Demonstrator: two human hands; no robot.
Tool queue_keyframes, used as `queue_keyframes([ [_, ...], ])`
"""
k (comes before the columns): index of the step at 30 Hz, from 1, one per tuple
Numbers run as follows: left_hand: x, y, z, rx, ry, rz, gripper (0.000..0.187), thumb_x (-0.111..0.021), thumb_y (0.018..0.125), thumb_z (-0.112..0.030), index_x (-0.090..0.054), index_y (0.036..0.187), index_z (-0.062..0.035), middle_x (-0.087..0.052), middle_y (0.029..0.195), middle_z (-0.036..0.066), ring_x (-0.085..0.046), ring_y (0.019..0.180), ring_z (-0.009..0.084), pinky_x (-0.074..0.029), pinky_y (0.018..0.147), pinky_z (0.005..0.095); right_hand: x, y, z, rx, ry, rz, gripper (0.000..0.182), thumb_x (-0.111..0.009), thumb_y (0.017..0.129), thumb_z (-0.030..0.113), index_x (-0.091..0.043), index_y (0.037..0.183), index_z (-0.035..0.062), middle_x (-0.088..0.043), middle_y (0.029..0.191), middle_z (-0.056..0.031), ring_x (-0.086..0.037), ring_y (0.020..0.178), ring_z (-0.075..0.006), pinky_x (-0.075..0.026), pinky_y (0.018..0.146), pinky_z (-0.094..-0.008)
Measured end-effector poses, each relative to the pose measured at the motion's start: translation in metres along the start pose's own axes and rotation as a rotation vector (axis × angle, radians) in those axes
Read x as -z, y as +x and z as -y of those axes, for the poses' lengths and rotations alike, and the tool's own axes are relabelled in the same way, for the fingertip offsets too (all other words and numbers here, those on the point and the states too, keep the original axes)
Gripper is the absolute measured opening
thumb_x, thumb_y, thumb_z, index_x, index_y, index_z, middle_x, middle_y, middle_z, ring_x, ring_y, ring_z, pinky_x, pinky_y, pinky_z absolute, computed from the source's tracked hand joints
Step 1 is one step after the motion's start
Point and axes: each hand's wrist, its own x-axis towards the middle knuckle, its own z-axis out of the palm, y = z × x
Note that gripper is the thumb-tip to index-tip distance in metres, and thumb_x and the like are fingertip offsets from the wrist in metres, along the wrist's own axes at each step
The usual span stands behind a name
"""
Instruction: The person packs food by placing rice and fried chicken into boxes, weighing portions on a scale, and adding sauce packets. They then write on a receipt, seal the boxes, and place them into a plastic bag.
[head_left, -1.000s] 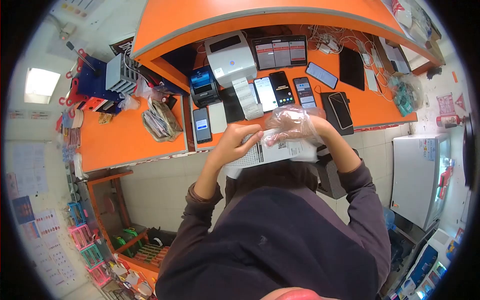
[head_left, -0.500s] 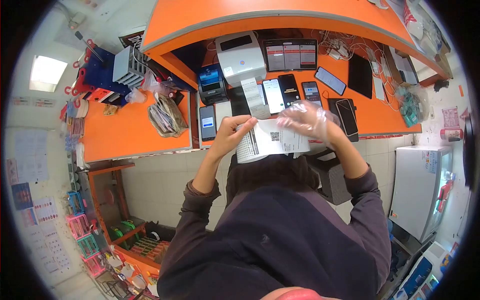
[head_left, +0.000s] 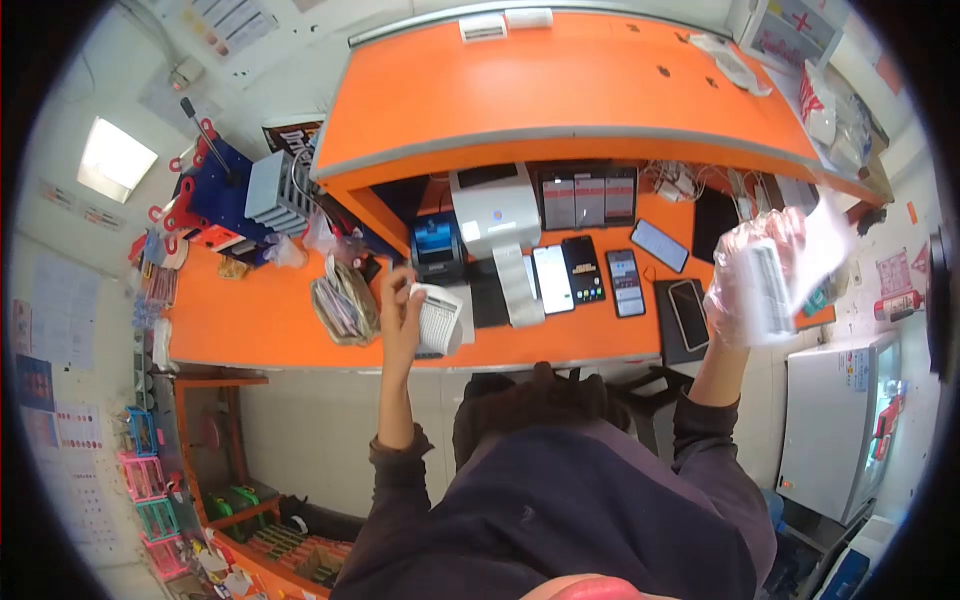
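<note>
My left hand (head_left: 399,318) is pinched shut on a curled printed paper slip (head_left: 441,318) above the desk's front left part. At the right, my right hand (head_left: 735,268) wears a clear plastic glove. Its fingers close on a blurred white paper piece (head_left: 823,252) with dark print, raised over the desk's right end. Between the hands, a printed paper strip (head_left: 518,290) hangs out of a white label printer (head_left: 495,212). A pouch stuffed with papers (head_left: 345,305) lies just left of my left hand.
Several phones, among them a white-screened one (head_left: 551,280) and a dark one (head_left: 626,283), lie on the orange desk (head_left: 240,320). A tablet (head_left: 588,198) stands behind them. An orange shelf (head_left: 560,90) overhangs the back. A small white fridge (head_left: 835,430) stands at the right.
The paper held between both hands is now in two separate pieces. My left hand has moved left with one, my right hand far right with the other. The view has tilted up.
</note>
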Motion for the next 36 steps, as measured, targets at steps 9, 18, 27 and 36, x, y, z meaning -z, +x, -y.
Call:
queue_keyframes([
  [9,-0.020,0.035,-0.055,0.110,-0.315,0.178,0.023,-0.062,0.084,0.001,-0.057,0.106,-0.0032,-0.059,0.105,0.005,-0.059,0.095,0.0131,-0.047,0.080,0.0250,0.052,0.036,-0.042,-0.602,-0.952,-0.228,0.019,-0.066,0.085,0.014,-0.061,0.101,0.0033,-0.066,0.098,-0.0072,-0.065,0.089,-0.0186,-0.052,0.074,-0.0285],
  [18,-0.104,0.150,-0.160,-0.426,-0.094,0.777,0.062,-0.062,0.073,0.009,-0.046,0.132,-0.0025,-0.049,0.129,0.015,-0.063,0.096,0.0238,-0.051,0.077,0.0300,0.045,0.119,-0.045,-0.361,-1.365,0.401,0.011,-0.072,0.075,0.005,-0.074,0.085,0.0075,-0.068,0.097,-0.0064,-0.062,0.096,-0.0176,-0.050,0.084,-0.0303],
  [27,-0.207,0.308,-0.117,-0.341,0.078,1.072,0.015,-0.063,0.085,-0.015,-0.066,0.094,-0.0025,-0.065,0.080,0.002,-0.058,0.074,0.0093,-0.047,0.068,0.0240,0.073,0.085,0.036,-0.242,-0.975,-0.775,0.021,-0.066,0.086,0.017,-0.063,0.098,0.0003,-0.061,0.077,-0.0016,-0.053,0.056,-0.0059,-0.042,0.049,-0.0200],
  [36,-0.311,0.355,-0.132,-0.537,0.746,1.077,0.042,-0.058,0.085,-0.054,-0.066,0.085,-0.0118,-0.065,0.072,0.012,-0.065,0.075,0.0253,-0.048,0.064,0.0372,0.108,0.024,0.012,0.256,-1.511,-0.454,0.033,-0.057,0.091,0.019,-0.056,0.120,0.0039,-0.059,0.100,-0.0237,-0.061,0.086,-0.0289,-0.050,0.067,-0.0354],
])
